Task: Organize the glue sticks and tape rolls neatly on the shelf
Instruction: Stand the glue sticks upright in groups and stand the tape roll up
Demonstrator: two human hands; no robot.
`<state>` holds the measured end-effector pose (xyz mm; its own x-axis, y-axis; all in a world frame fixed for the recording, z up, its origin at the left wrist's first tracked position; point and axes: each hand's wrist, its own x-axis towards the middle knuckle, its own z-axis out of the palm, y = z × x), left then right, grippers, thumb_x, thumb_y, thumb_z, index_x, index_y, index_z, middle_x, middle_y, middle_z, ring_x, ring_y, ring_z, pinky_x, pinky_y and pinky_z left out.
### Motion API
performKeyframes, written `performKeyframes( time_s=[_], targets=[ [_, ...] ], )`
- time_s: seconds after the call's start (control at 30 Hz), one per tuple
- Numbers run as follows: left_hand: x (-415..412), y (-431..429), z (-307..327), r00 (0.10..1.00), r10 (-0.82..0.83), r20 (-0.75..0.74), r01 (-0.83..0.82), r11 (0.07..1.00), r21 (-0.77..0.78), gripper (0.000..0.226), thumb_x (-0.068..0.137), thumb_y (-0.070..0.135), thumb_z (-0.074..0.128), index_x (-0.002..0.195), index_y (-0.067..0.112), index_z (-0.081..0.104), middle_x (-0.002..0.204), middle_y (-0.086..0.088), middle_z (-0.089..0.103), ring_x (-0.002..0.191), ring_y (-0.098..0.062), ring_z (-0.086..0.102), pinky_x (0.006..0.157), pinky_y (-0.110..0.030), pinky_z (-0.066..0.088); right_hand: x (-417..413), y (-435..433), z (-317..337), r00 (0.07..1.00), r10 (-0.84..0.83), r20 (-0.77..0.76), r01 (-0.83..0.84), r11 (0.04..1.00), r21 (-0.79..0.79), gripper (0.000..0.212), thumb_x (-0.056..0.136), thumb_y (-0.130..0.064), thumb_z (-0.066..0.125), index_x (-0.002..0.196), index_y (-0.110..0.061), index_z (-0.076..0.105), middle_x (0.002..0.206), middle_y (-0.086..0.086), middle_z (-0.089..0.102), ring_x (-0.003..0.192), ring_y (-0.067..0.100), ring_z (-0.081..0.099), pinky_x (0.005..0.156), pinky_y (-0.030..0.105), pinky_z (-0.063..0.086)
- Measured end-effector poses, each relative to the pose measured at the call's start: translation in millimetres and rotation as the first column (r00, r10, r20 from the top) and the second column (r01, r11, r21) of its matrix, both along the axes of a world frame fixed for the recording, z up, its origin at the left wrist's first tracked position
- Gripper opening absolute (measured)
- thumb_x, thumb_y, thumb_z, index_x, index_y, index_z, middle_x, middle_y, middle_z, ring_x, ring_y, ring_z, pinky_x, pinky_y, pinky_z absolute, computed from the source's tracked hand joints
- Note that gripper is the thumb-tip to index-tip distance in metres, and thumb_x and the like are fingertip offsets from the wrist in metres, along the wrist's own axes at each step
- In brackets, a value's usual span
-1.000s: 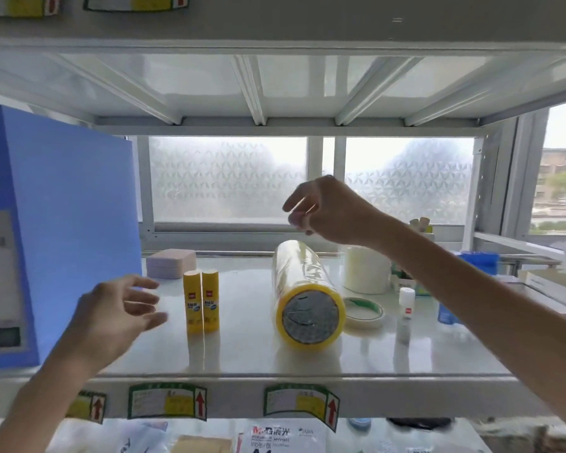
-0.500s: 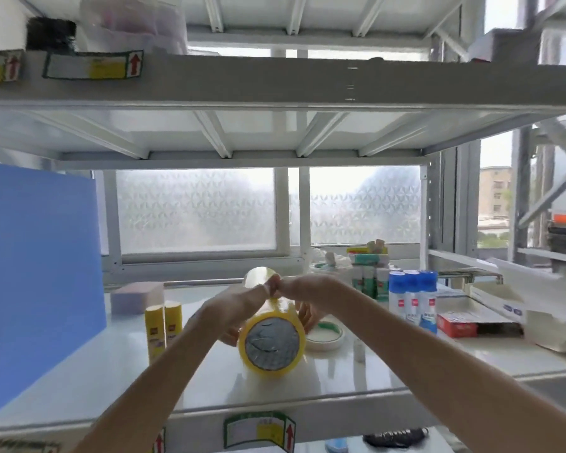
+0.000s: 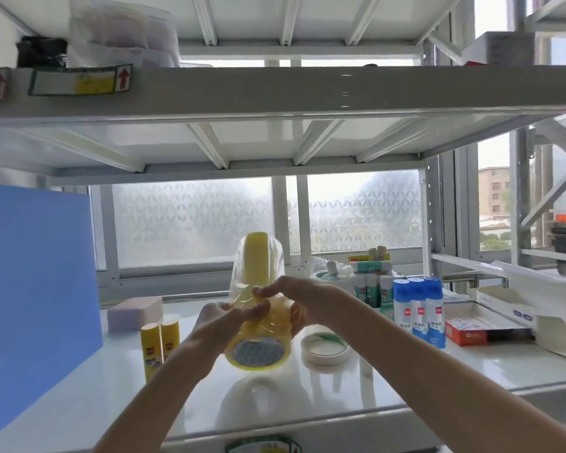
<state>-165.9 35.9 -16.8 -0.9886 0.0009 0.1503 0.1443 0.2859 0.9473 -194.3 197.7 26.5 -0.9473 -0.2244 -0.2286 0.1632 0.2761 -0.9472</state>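
The left hand [image 3: 216, 325] and right hand [image 3: 304, 299] curl round the wrapped yellow tape rolls [image 3: 258, 353] over the glossy white shelf [image 3: 275, 407]; two glue sticks [image 3: 159, 341] stand left of them, a frosted window [image 3: 193, 220] beyond.

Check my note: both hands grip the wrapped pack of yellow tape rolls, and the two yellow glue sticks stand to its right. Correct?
One error. The head view shows the left hand and right hand gripping the wrapped pack of yellow tape rolls, but the two yellow glue sticks stand to its left, not right.
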Motion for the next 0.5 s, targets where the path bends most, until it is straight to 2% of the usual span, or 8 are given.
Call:
performKeyframes(
  time_s=[0.07, 0.13, 0.2, 0.23, 0.27, 0.33, 0.4, 0.5],
  targets=[
    [-8, 3, 1, 0.998, 0.042, -0.055, -0.04, 0.998, 0.043, 0.072, 0.058, 0.05, 0.086, 0.116, 0.013, 0.064, 0.1, -0.005, 0.075, 0.089, -0.024, 0.072, 0.084, -0.041, 0.058, -5, -1, 2, 0.997, 0.02, -0.068, -0.024, 0.999, -0.047, 0.024, 0.085, -0.024, 0.07, 0.1, -0.008, 0.062, 0.093, 0.011, 0.068, 0.099, 0.035, 0.064, 0.093, 0.05, 0.051],
    [-16, 8, 2, 0.993, 0.083, -0.082, -0.075, 0.993, 0.095, 0.075, 0.066, 0.039, 0.087, 0.129, 0.015, 0.053, 0.11, -0.006, 0.069, 0.092, -0.021, 0.067, 0.075, -0.031, 0.055, -13, -2, 2, 0.989, -0.027, -0.149, 0.013, 0.995, -0.095, 0.012, 0.082, -0.017, 0.072, 0.085, -0.01, 0.063, 0.083, 0.008, 0.068, 0.084, 0.031, 0.065, 0.084, 0.049, 0.053],
    [-24, 14, 2, 0.99, 0.101, -0.101, -0.083, 0.982, 0.168, 0.073, 0.071, 0.024, 0.087, 0.133, 0.015, 0.049, 0.113, -0.008, 0.068, 0.089, -0.018, 0.066, 0.065, -0.024, 0.051, -26, -3, 1, 0.973, -0.086, -0.213, 0.063, 0.991, -0.115, 0.022, 0.075, -0.012, 0.078, 0.092, -0.004, 0.066, 0.081, 0.009, 0.067, 0.067, 0.026, 0.065, 0.066, 0.042, 0.054],
    [-28, 17, 1, 0.989, 0.103, -0.107, -0.081, 0.977, 0.196, 0.072, 0.072, 0.017, 0.086, 0.133, 0.015, 0.048, 0.113, -0.009, 0.068, 0.088, -0.018, 0.067, 0.063, -0.022, 0.051, -32, -5, 0, 0.966, -0.103, -0.237, 0.079, 0.991, -0.112, 0.037, 0.071, -0.011, 0.08, 0.102, 0.0, 0.065, 0.086, 0.011, 0.067, 0.066, 0.026, 0.065, 0.06, 0.038, 0.055],
    [-33, 20, -2, 0.988, 0.107, -0.111, -0.082, 0.974, 0.209, 0.072, 0.073, 0.013, 0.085, 0.134, 0.014, 0.047, 0.113, -0.009, 0.068, 0.088, -0.018, 0.067, 0.064, -0.023, 0.053, -39, -6, -2, 0.96, -0.119, -0.253, 0.097, 0.991, -0.095, 0.052, 0.067, -0.012, 0.083, 0.112, 0.002, 0.06, 0.095, 0.012, 0.067, 0.071, 0.027, 0.067, 0.061, 0.039, 0.057],
    [-44, 24, -13, 0.986, 0.121, -0.112, -0.099, 0.977, 0.19, 0.071, 0.075, 0.007, 0.082, 0.136, 0.014, 0.046, 0.114, -0.009, 0.067, 0.093, -0.023, 0.068, 0.073, -0.03, 0.057, -50, -9, -9, 0.944, -0.143, -0.299, 0.145, 0.989, -0.014, 0.068, 0.061, -0.016, 0.087, 0.119, -0.002, 0.055, 0.109, 0.014, 0.067, 0.091, 0.032, 0.068, 0.075, 0.046, 0.058],
    [-54, 30, -25, 0.982, 0.152, -0.114, -0.133, 0.979, 0.157, 0.068, 0.078, 0.004, 0.077, 0.137, 0.017, 0.046, 0.111, -0.005, 0.066, 0.098, -0.025, 0.065, 0.083, -0.036, 0.055, -55, -10, -17, 0.92, -0.168, -0.355, 0.192, 0.981, 0.033, 0.073, 0.058, -0.018, 0.088, 0.119, -0.009, 0.049, 0.112, 0.012, 0.063, 0.1, 0.031, 0.065, 0.078, 0.044, 0.056],
    [-67, 36, -35, 0.971, 0.194, -0.141, -0.179, 0.977, 0.112, 0.066, 0.081, 0.005, 0.071, 0.137, 0.025, 0.044, 0.112, -0.002, 0.063, 0.1, -0.026, 0.061, 0.09, -0.037, 0.052, -61, -7, -24, 0.901, -0.187, -0.393, 0.208, 0.978, 0.012, 0.068, 0.064, -0.014, 0.087, 0.112, -0.018, 0.039, 0.111, 0.007, 0.057, 0.103, 0.025, 0.06, 0.083, 0.041, 0.056]
  ],
)
